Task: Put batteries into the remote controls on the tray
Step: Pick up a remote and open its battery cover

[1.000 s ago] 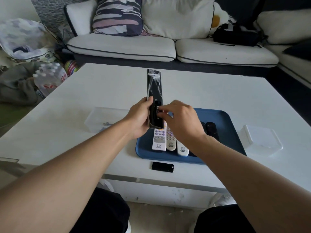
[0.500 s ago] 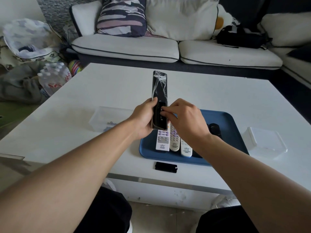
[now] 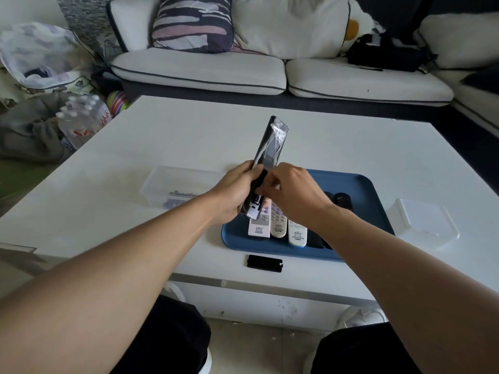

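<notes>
At mid-frame, the left hand (image 3: 232, 194) gripped a black remote (image 3: 271, 143) tilted above the tray (image 3: 361, 184); the right hand (image 3: 293, 193) pinched at its open back, perhaps a battery. Its cover (image 3: 264, 263) lay on the tabletop (image 3: 189, 130).

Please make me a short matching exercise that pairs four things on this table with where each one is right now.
Things:
1. black remote
2. battery cover
3. white remotes
4. clear box

Places:
A. lying side by side on the blue tray
B. on the table, left of the tray
C. held in the left hand, above the tray
D. on the table's near edge, in front of the tray

Pairs: 1-C, 2-D, 3-A, 4-B
</notes>
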